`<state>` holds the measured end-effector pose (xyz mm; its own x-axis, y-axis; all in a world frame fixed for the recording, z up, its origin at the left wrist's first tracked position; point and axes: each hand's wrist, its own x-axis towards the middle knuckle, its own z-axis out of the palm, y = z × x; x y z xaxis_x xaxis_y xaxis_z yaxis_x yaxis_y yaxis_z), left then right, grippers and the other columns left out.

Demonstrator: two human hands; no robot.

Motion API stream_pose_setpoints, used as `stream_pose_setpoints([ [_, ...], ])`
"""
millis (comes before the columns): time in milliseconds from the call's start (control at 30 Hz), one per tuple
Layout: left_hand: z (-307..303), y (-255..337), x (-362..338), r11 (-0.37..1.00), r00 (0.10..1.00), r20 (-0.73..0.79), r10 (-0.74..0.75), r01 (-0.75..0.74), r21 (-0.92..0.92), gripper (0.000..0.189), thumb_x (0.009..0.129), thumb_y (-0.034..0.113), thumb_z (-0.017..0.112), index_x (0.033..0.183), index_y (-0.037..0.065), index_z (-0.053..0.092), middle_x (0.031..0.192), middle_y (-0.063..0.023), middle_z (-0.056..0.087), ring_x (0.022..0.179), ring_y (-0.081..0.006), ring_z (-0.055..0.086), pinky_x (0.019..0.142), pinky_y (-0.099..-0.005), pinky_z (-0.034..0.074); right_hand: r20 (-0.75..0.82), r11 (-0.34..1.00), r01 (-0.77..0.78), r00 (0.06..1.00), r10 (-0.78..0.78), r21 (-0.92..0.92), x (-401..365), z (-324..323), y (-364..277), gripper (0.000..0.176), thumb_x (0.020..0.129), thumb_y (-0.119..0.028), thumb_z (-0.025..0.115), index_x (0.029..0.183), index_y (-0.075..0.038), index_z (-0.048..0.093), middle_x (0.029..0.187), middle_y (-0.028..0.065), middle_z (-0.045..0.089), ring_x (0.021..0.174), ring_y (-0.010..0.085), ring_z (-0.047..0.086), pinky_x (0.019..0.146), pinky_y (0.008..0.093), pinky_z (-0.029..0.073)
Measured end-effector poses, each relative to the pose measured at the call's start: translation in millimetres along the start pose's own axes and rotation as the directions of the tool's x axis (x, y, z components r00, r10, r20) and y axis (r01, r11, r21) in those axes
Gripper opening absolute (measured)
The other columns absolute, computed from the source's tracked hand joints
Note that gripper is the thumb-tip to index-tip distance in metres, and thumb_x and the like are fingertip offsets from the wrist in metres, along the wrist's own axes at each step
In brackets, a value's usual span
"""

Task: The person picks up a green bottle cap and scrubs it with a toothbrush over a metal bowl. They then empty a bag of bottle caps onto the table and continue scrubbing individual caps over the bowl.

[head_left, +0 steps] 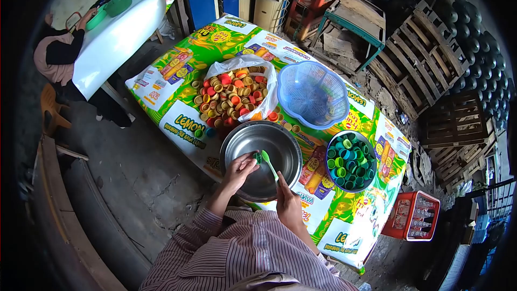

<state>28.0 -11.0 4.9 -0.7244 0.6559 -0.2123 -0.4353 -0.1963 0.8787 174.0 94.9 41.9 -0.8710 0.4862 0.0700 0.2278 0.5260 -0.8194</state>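
Over a steel bowl (242, 186), my left hand (239, 171) pinches a dark green cap (258, 158). My right hand (288, 201) is closed on the handle of a pale green brush (267, 161), whose head is close to the cap. Behind the bowl, a white plastic bag (229, 67) lies open with many orange, red and tan caps (231, 97) spilling from it. A blue perforated basket (312, 94) stands behind and to the right of the bowl. Green and teal caps (351, 163) fill a round container to the right.
The table (334, 205) has a bright printed cover. A red crate (412, 215) of bottles stands on the floor at right, with wooden pallets (423, 56) behind. At upper left, another person (56, 56) is at a white table (116, 43) with green baskets (118, 4).
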Motion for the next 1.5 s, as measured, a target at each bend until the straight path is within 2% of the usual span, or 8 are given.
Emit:
stream_pose_setpoints([
  [167, 4.1, 0.0, 0.7, 0.997, 0.999, -0.015, 0.040, -0.041, -0.068, 0.025, 0.089, 0.012, 0.048, 0.112, 0.001, 0.049, 0.103, -0.0053, 0.054, 0.094, -0.0107, 0.053, 0.084, -0.0270, 0.047, 0.036, 0.999, 0.033, 0.999, -0.033, -0.003, -1.2, 3.1, 2.7, 0.042, 0.085, -0.003, 0.047, 0.126, -0.010, 0.042, 0.059, 0.0215, 0.056, 0.052, 0.0316, 0.059, 0.047, 0.0345, 0.043],
  [233, 4.4, -1.6, 0.8, 0.999, 0.998, -0.067, -0.015, 0.012, -0.043, 0.023, 0.090, 0.017, 0.048, 0.106, 0.001, 0.051, 0.097, -0.0054, 0.055, 0.087, -0.0114, 0.055, 0.079, -0.0269, 0.048, 0.004, 1.000, 0.011, 1.000, -0.010, -0.020, 0.0, 1.7, 4.1, 0.043, 0.085, -0.007, 0.047, 0.128, -0.012, 0.039, 0.066, 0.0238, 0.058, 0.056, 0.0348, 0.059, 0.047, 0.0420, 0.043],
  [867, -4.9, -8.5, 4.9, 0.993, 0.995, -0.029, -0.095, 0.093, -0.073, 0.032, 0.092, 0.032, 0.042, 0.094, 0.002, 0.054, 0.082, -0.0059, 0.059, 0.070, -0.0099, 0.057, 0.068, -0.0254, 0.049, 0.083, 0.993, 0.014, 0.997, -0.004, -0.114, 0.9, 1.1, 6.3, 0.044, 0.086, -0.010, 0.047, 0.129, -0.014, 0.038, 0.064, 0.0222, 0.058, 0.050, 0.0354, 0.057, 0.045, 0.0434, 0.044],
  [1100, -2.9, -2.7, 5.5, 0.996, 0.996, -0.022, -0.085, 0.084, -0.030, 0.028, 0.091, 0.026, 0.045, 0.102, 0.001, 0.052, 0.089, -0.0052, 0.057, 0.076, -0.0103, 0.057, 0.073, -0.0260, 0.049, 0.062, 0.994, 0.035, 0.998, -0.029, -0.100, 0.6, -1.7, 6.3, 0.042, 0.085, -0.003, 0.046, 0.126, -0.008, 0.041, 0.058, 0.0194, 0.056, 0.049, 0.0308, 0.058, 0.045, 0.0355, 0.043],
  [1167, -1.4, -2.8, 4.2, 0.996, 0.996, 0.003, -0.084, 0.084, -0.007, 0.027, 0.091, 0.022, 0.046, 0.105, 0.000, 0.050, 0.093, -0.0054, 0.057, 0.079, -0.0105, 0.057, 0.075, -0.0264, 0.049, 0.003, 0.996, 0.033, 0.999, -0.033, -0.082, 3.7, -5.5, 2.2, 0.041, 0.086, -0.003, 0.046, 0.126, -0.006, 0.041, 0.053, 0.0172, 0.053, 0.043, 0.0231, 0.055, 0.046, 0.0312, 0.042],
  [1267, 2.4, 2.5, 4.8, 0.999, 0.995, 0.086, 0.043, -0.043, 0.005, 0.025, 0.089, 0.010, 0.049, 0.111, 0.000, 0.047, 0.100, -0.0051, 0.054, 0.094, -0.0125, 0.054, 0.083, -0.0268, 0.047, 0.139, 0.966, -0.151, 0.983, 0.123, 0.209, 1.7, -12.2, -6.7, 0.039, 0.089, -0.005, 0.041, 0.127, 0.001, 0.037, 0.056, 0.0062, 0.044, 0.055, 0.0069, 0.040, 0.052, 0.0215, 0.036],
  [1367, 0.2, 2.7, 5.5, 0.972, 0.973, 0.148, 0.177, -0.196, 0.129, 0.030, 0.086, 0.005, 0.052, 0.115, 0.001, 0.045, 0.105, -0.0055, 0.052, 0.097, -0.0130, 0.053, 0.085, -0.0269, 0.045, 0.143, 0.964, -0.117, 0.986, 0.084, 0.239, -4.0, -3.0, -1.6, 0.038, 0.088, -0.005, 0.041, 0.126, 0.000, 0.039, 0.062, 0.0171, 0.056, 0.060, 0.0104, 0.056, 0.057, 0.0240, 0.043],
  [1500, 2.6, 1.5, 2.4, 0.948, 0.971, 0.062, 0.231, -0.239, 0.211, 0.047, 0.081, -0.002, 0.055, 0.124, 0.004, 0.036, 0.110, -0.0076, 0.049, 0.100, -0.0141, 0.052, 0.088, -0.0271, 0.044, 0.151, 0.947, -0.236, 0.967, 0.206, 0.219, -0.5, -10.1, -11.7, 0.037, 0.088, -0.005, 0.041, 0.125, 0.001, 0.040, 0.067, 0.0174, 0.057, 0.065, 0.0141, 0.055, 0.064, 0.0252, 0.043],
])
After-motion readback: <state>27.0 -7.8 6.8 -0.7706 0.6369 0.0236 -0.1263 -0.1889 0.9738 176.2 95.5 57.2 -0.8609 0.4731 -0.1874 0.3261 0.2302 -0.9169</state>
